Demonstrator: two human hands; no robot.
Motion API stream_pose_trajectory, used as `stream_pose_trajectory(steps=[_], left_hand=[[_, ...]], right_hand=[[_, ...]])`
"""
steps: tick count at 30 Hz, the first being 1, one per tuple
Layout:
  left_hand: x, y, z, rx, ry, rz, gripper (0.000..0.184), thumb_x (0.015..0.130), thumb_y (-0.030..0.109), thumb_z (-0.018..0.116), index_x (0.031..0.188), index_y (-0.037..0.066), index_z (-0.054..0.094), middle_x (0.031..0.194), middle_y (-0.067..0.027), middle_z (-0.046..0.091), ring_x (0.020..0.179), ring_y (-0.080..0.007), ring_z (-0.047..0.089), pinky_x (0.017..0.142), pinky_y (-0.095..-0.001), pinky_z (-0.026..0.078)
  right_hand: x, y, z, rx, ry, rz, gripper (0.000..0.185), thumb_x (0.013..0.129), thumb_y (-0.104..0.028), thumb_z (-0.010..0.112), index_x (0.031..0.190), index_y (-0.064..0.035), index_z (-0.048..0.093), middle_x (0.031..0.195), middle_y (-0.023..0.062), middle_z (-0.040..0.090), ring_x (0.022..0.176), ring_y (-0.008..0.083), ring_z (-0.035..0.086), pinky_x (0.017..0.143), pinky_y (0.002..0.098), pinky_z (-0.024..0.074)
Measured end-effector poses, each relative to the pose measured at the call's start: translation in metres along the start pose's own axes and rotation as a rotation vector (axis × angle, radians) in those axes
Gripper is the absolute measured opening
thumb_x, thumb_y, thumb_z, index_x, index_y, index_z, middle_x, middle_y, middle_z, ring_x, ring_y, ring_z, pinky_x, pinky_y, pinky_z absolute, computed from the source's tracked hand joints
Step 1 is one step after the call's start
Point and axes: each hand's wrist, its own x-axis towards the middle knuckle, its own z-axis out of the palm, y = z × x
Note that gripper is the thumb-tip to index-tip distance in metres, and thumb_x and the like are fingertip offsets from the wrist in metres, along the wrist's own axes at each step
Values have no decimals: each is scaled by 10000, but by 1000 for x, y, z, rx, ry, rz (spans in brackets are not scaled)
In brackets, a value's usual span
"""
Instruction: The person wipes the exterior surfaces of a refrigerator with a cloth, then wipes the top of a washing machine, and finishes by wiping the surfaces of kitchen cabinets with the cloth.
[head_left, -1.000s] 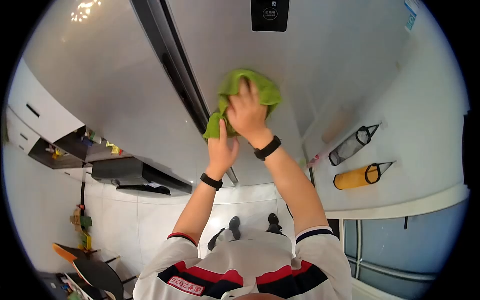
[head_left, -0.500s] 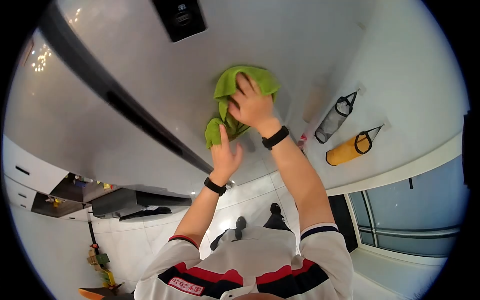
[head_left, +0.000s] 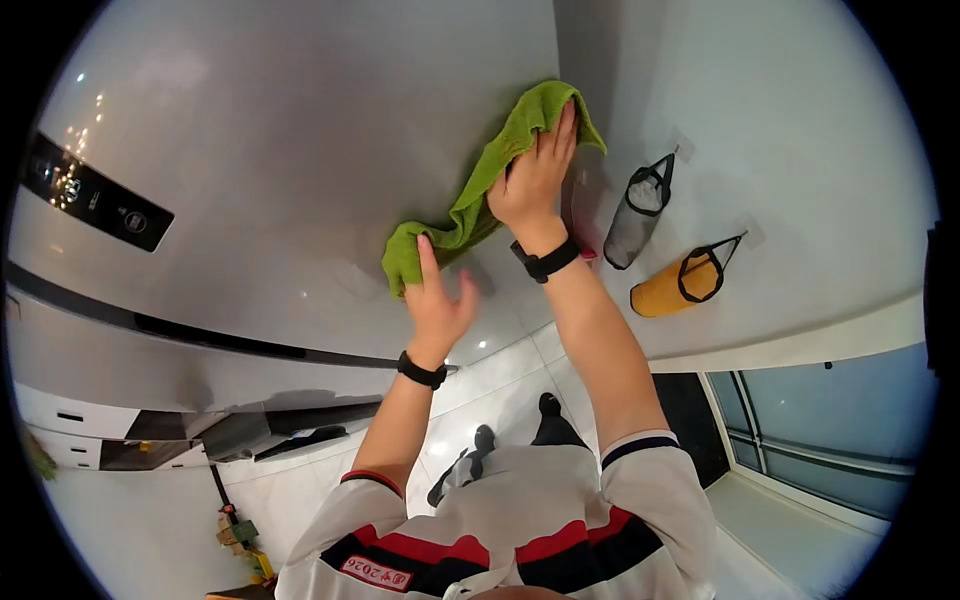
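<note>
The person is working a green cloth against a glossy grey panel that is filling the upper left and middle of the frame, and the step in hand is looking like a wipe along the panel's right-hand edge. To be doing it well, the right hand should be pressing evenly through palm and fingers, so that cloth rather than bare skin is meeting the surface, and should be easing its pressure where the panel is ending and the fingertips are reaching the rim. The left hand should be minding the lower end, since slack there could be bunching or dragging. As for the grip, the right hand is lying open, fingers straight and close together, pressing on the cloth rather than closing around it. The left hand is laying its index finger on the cloth while its blurred thumb is standing apart; whether its other fingers are pinching any fabric, one cannot tell. The cloth is stretching diagonally just above centre: its upper end is spreading beneath and around the right fingers, its middle is running in folds between the hands, and its lower end is bunching at the left fingertip.
</note>
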Motion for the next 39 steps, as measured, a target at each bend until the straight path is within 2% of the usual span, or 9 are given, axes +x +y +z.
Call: stream_pose_trajectory(steps=[10, 16, 18, 21, 24, 31, 35, 36, 39], left_hand=[[-5, 20, -4, 140, -253, 76, 669, 764, 25, 634, 1391, -14, 403, 1290, -242, 502, 1166, -409, 491, 982, -452, 378], [0, 19, -22, 96, -136, 25, 647, 809, 7, 598, 1414, -3, 369, 1290, -240, 477, 1191, -367, 467, 1010, -422, 358], [9, 25, -35, 121, 11, -164, 594, 844, -19, 560, 1406, 2, 370, 1239, -192, 500, 1112, -267, 507, 943, -362, 411], [21, 13, -35, -220, 226, -276, 482, 894, -31, 511, 1363, 0, 403, 1162, -135, 532, 1023, -178, 519, 869, -298, 440], [33, 13, -35, -437, 219, -268, 366, 926, -34, 478, 1290, 1, 461, 1134, -115, 564, 1000, -152, 549, 862, -265, 448], [7, -9, -15, -308, 34, -311, 253, 893, -65, 500, 1138, -44, 562, 1122, -136, 592, 991, -190, 607, 858, -290, 483], [-4, -13, -4, -76, -107, -75, 209, 893, -43, 535, 1091, -31, 598, 1025, -123, 662, 914, -181, 639, 809, -282, 495], [-3, -7, 1, -76, -88, -101, 265, 796, -77, 576, 1022, 35, 657, 923, -108, 694, 839, -258, 648, 758, -308, 490], [-13, -11, 3, -90, -205, -77, 281, 791, -81, 577, 1037, 32, 653, 933, -116, 686, 823, -253, 642, 755, -313, 492]], right_hand=[[-146, 17, -11, 135, -252, 491, 641, 828, -132, 560, 1365, 70, 274, 1278, 310, 390, 1143, 494, 378, 972, 546, 294], [-95, 21, -19, 370, -142, 379, 600, 806, -131, 591, 1313, 66, 339, 1219, 297, 447, 1089, 477, 426, 955, 521, 322], [-30, 12, -25, 425, -94, 343, 586, 794, -129, 598, 1293, 64, 359, 1182, 284, 471, 1049, 472, 448, 919, 519, 351], [11, 4, -25, 455, -87, 335, 601, 783, -137, 608, 1291, 64, 358, 1164, 283, 473, 1035, 467, 454, 883, 523, 371], [9, 8, -13, 442, 27, 231, 609, 773, -135, 612, 1289, 66, 358, 1124, 276, 477, 1001, 463, 461, 846, 524, 380], [-92, 22, -10, 315, -79, 393, 598, 788, -125, 582, 1301, 67, 343, 1122, 287, 468, 995, 469, 453, 850, 518, 370], [-158, 25, -16, 259, -208, 611, 534, 832, -134, 539, 1287, 76, 352, 1158, 304, 460, 1052, 492, 432, 915, 511, 353], [-174, 27, -17, 247, -223, 657, 508, 853, -144, 521, 1278, 81, 360, 1178, 310, 458, 1074, 503, 424, 938, 510, 348], [-218, 31, -19, 159, -378, 772, 417, 854, -100, 492, 1213, 87, 391, 1164, 324, 447, 1052, 508, 423, 934, 523, 341]])
